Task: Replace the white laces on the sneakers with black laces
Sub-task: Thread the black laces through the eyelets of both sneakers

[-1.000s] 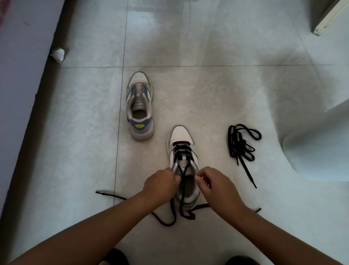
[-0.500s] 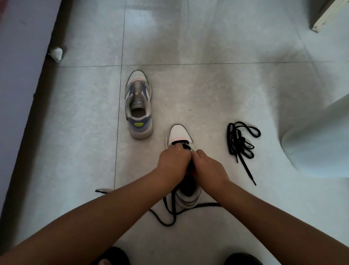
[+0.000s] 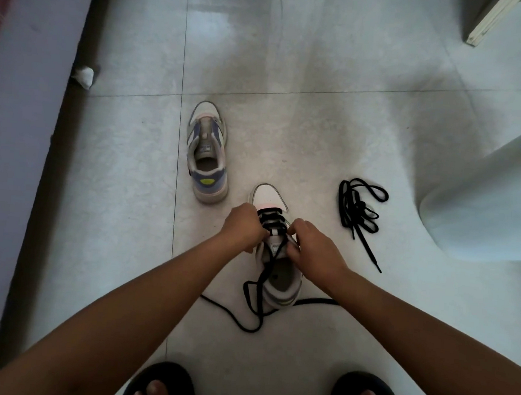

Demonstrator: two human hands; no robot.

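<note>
A white sneaker [image 3: 281,277] stands on the floor in front of me, toe pointing away, with a black lace [image 3: 271,220] threaded across its lower eyelets. My left hand [image 3: 244,227] grips the sneaker's left side at the eyelets. My right hand [image 3: 311,248] pinches the lace at the right eyelets. The lace's loose ends [image 3: 253,309] trail over the heel onto the floor. A second sneaker [image 3: 208,152] without laces stands farther off to the left. A spare black lace [image 3: 359,211] lies bundled to the right.
The floor is pale tile [image 3: 309,76]. A wall [image 3: 19,116] runs along the left with a crumpled white scrap [image 3: 83,76] at its base. A pale rounded object [image 3: 482,208] fills the right. My feet in dark sandals [image 3: 160,386] show at the bottom.
My hands moved up from the sneaker's tongue toward its toe, met over the lacing, and have now parted to either side of the eyelets. The lace ends shifted on the floor.
</note>
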